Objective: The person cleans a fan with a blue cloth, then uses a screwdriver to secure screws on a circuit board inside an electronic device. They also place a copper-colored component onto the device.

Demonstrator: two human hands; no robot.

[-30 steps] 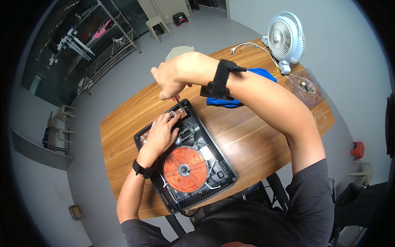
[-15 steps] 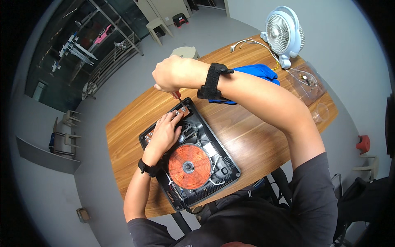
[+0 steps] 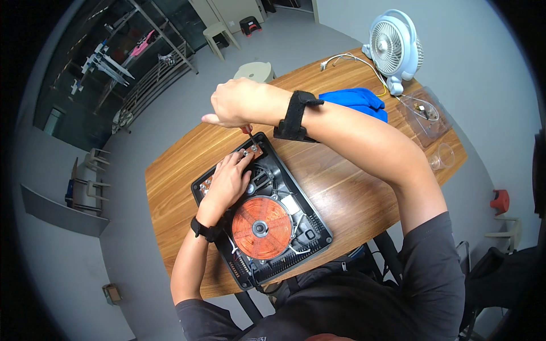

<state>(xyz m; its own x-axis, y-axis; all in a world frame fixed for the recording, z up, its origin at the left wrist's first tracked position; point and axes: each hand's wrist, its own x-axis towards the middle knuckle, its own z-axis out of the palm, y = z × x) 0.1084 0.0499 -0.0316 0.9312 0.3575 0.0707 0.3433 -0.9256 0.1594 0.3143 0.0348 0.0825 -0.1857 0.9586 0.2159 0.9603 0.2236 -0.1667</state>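
Brown wood makes up the table point(image 3: 364, 193), and an open black cooker point(image 3: 263, 215) with an orange coil sits on it. Her left hand point(image 3: 230, 179) presses flat on its far end. Just right, her right hand point(image 3: 236, 103) grips a small screwdriver point(image 3: 249, 135) pointing down at the cooker.

My right hand point(image 3: 236, 105) closes over a screwdriver point(image 3: 249, 135), hiding all but its red neck and thin shaft. My left hand point(image 3: 230, 179) covers part of the open cooker point(image 3: 301, 219). Small parts in the clear tray point(image 3: 425, 111) are too tiny to identify.
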